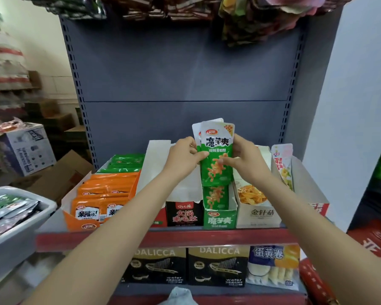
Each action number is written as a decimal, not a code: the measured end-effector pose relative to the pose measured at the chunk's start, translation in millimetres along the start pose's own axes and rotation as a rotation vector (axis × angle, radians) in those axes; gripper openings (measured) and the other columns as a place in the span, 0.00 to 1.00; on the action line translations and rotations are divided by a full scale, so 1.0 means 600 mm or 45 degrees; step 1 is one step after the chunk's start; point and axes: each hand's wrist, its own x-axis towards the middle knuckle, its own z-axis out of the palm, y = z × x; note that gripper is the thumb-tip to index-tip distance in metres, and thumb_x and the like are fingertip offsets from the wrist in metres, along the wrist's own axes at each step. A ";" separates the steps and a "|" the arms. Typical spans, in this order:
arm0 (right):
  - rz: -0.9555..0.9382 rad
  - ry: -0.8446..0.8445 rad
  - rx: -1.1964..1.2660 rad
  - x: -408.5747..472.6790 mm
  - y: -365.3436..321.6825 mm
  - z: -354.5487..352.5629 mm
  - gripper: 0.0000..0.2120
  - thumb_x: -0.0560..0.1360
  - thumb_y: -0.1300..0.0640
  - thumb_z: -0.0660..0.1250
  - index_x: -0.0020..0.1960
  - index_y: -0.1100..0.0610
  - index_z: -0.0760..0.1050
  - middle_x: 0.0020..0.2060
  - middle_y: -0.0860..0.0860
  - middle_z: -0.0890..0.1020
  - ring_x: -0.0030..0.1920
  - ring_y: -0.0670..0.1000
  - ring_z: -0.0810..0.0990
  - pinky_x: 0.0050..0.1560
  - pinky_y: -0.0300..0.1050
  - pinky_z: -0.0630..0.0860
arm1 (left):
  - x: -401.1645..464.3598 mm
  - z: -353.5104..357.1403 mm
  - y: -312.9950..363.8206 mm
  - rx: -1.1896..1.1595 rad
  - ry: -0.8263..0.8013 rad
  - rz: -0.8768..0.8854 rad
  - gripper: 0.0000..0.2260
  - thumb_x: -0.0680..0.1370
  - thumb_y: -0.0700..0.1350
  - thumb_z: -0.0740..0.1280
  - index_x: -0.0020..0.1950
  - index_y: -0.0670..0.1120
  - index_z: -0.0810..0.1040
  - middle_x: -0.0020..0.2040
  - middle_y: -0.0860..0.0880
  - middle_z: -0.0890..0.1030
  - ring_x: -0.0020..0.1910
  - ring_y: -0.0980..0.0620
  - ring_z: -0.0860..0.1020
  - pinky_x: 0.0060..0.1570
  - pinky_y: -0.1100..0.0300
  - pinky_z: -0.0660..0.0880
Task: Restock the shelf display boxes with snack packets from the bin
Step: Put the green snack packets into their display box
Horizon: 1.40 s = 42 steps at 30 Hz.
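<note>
Holding a small stack of green snack packets (217,155) upright, both hands are meeting above the green display box (220,213) on the shelf (163,237). The left hand (182,158) is gripping the stack's left edge, thumb lying across the front packet and fingers curling behind. The right hand (243,158) is gripping the right edge the same way, its thumb pressing on the front face. At least two packets are showing in the stack, a second one peeking out behind the first at the top left. The stack's lower end is hanging just above the open top of the green box, where another green packet is standing inside.

Left of that box, a black display box (184,213) is sitting with its white flap raised, and further left an orange display box (101,194) is lying full of orange packets, with a row of green packets (124,162) behind it. Right of the green box, a white display box (259,211) is holding yellow-orange packets, and a pink-and-yellow packet (283,166) is standing upright just beyond it.

At the left edge, a grey bin (20,232) is holding loose mixed packets. On the shelf below, two black wafer boxes (186,265) are standing side by side, beside a blue and yellow bag (273,267).
</note>
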 end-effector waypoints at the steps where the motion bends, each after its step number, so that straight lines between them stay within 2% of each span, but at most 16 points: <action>1: -0.009 -0.011 -0.064 0.000 0.002 0.003 0.19 0.69 0.67 0.72 0.58 0.58 0.74 0.48 0.50 0.83 0.44 0.48 0.80 0.43 0.40 0.76 | 0.001 -0.004 -0.002 0.061 -0.039 0.003 0.10 0.75 0.43 0.70 0.49 0.36 0.74 0.46 0.42 0.83 0.43 0.47 0.81 0.48 0.53 0.78; 4: 0.032 -0.015 -0.174 -0.002 0.010 0.012 0.17 0.69 0.64 0.72 0.57 0.58 0.75 0.48 0.51 0.83 0.44 0.50 0.79 0.45 0.45 0.77 | -0.003 -0.006 -0.003 0.116 -0.092 0.054 0.09 0.76 0.42 0.68 0.53 0.39 0.78 0.46 0.46 0.83 0.41 0.52 0.79 0.43 0.61 0.75; 6: 0.051 0.007 -0.218 -0.005 0.011 0.016 0.18 0.69 0.63 0.73 0.57 0.58 0.75 0.48 0.52 0.83 0.45 0.50 0.79 0.47 0.47 0.77 | -0.007 0.000 0.002 0.096 -0.004 0.117 0.09 0.76 0.43 0.69 0.55 0.44 0.78 0.44 0.52 0.80 0.40 0.55 0.77 0.42 0.62 0.75; 7: 0.046 0.021 -0.250 -0.007 0.011 0.018 0.19 0.69 0.63 0.73 0.58 0.58 0.73 0.48 0.52 0.82 0.45 0.50 0.79 0.45 0.44 0.76 | -0.008 0.004 0.003 0.074 0.059 0.134 0.10 0.75 0.43 0.70 0.55 0.45 0.77 0.42 0.54 0.78 0.39 0.57 0.76 0.39 0.66 0.74; 10: -0.010 0.051 -0.317 -0.014 0.009 0.024 0.33 0.68 0.64 0.74 0.67 0.55 0.63 0.52 0.51 0.80 0.44 0.47 0.78 0.38 0.33 0.71 | -0.010 0.015 0.005 0.039 0.130 0.132 0.12 0.74 0.42 0.71 0.51 0.46 0.69 0.39 0.57 0.74 0.37 0.61 0.74 0.31 0.74 0.69; 12: -0.027 0.058 -0.308 -0.020 0.010 0.025 0.46 0.65 0.66 0.76 0.74 0.50 0.53 0.55 0.49 0.76 0.48 0.47 0.76 0.43 0.36 0.73 | -0.012 0.021 0.002 0.107 0.080 0.155 0.14 0.74 0.42 0.71 0.51 0.45 0.67 0.40 0.55 0.75 0.37 0.59 0.74 0.30 0.75 0.69; 14: -0.037 0.039 -0.317 -0.022 0.010 0.027 0.51 0.64 0.66 0.77 0.75 0.46 0.50 0.56 0.48 0.73 0.50 0.47 0.74 0.45 0.39 0.74 | -0.013 0.021 -0.003 0.183 0.051 0.176 0.14 0.74 0.41 0.71 0.52 0.45 0.67 0.40 0.53 0.76 0.37 0.57 0.74 0.30 0.74 0.68; 17: -0.051 0.020 -0.418 -0.018 0.012 0.025 0.40 0.64 0.63 0.77 0.70 0.53 0.60 0.57 0.52 0.74 0.54 0.51 0.75 0.49 0.41 0.73 | -0.009 0.021 -0.010 0.234 -0.014 0.167 0.15 0.73 0.40 0.72 0.52 0.47 0.67 0.39 0.53 0.76 0.36 0.58 0.74 0.31 0.74 0.68; 19: -0.045 0.013 -0.510 -0.016 0.012 0.023 0.31 0.65 0.61 0.77 0.63 0.56 0.65 0.56 0.52 0.73 0.52 0.50 0.73 0.47 0.40 0.69 | -0.009 0.025 -0.016 0.286 -0.063 0.164 0.14 0.72 0.39 0.72 0.51 0.47 0.69 0.42 0.52 0.77 0.37 0.56 0.73 0.32 0.73 0.67; 21: -0.045 -0.003 -0.559 -0.015 0.012 0.022 0.27 0.67 0.61 0.76 0.60 0.57 0.66 0.55 0.52 0.72 0.51 0.49 0.71 0.47 0.41 0.70 | -0.011 0.030 -0.021 0.316 -0.033 0.170 0.17 0.71 0.40 0.73 0.55 0.46 0.70 0.47 0.49 0.76 0.38 0.54 0.73 0.35 0.68 0.66; 23: -0.081 0.009 -0.605 -0.016 0.015 0.021 0.24 0.68 0.61 0.74 0.60 0.58 0.69 0.56 0.52 0.72 0.53 0.51 0.73 0.51 0.42 0.72 | -0.013 0.035 -0.026 0.332 0.029 0.210 0.20 0.72 0.40 0.73 0.60 0.49 0.69 0.50 0.49 0.73 0.38 0.53 0.74 0.41 0.60 0.70; 28: -0.116 0.035 -0.704 -0.019 0.022 0.020 0.17 0.73 0.60 0.70 0.61 0.57 0.72 0.57 0.52 0.73 0.57 0.51 0.72 0.54 0.41 0.70 | -0.016 0.037 -0.028 0.479 0.036 0.306 0.13 0.74 0.43 0.70 0.56 0.49 0.73 0.51 0.52 0.70 0.43 0.51 0.76 0.49 0.49 0.75; 33: -0.151 0.098 -0.677 -0.026 0.007 0.025 0.17 0.75 0.59 0.67 0.64 0.56 0.72 0.58 0.52 0.72 0.59 0.51 0.70 0.56 0.39 0.66 | -0.027 0.021 -0.029 0.463 0.106 0.351 0.12 0.77 0.44 0.66 0.60 0.49 0.73 0.58 0.50 0.72 0.53 0.52 0.74 0.51 0.54 0.73; 36: -0.136 0.072 -0.448 -0.033 -0.025 0.049 0.13 0.76 0.61 0.64 0.61 0.57 0.74 0.55 0.52 0.75 0.54 0.48 0.73 0.55 0.38 0.69 | -0.054 -0.014 -0.037 0.438 0.183 0.354 0.09 0.78 0.47 0.64 0.57 0.51 0.73 0.53 0.54 0.75 0.49 0.56 0.74 0.48 0.58 0.72; 38: -0.135 -0.011 -0.308 -0.035 -0.054 0.078 0.11 0.77 0.62 0.63 0.58 0.57 0.76 0.52 0.52 0.77 0.48 0.45 0.75 0.52 0.37 0.72 | -0.083 -0.051 -0.049 0.505 0.145 0.376 0.09 0.78 0.49 0.63 0.58 0.52 0.72 0.50 0.56 0.76 0.46 0.57 0.75 0.47 0.57 0.74; 42: -0.203 -0.157 -0.139 -0.035 -0.112 0.171 0.09 0.77 0.62 0.62 0.55 0.56 0.77 0.49 0.51 0.80 0.46 0.47 0.77 0.51 0.37 0.73 | -0.142 -0.151 -0.100 0.678 0.181 0.289 0.07 0.78 0.49 0.62 0.56 0.53 0.74 0.44 0.59 0.76 0.43 0.60 0.75 0.41 0.60 0.74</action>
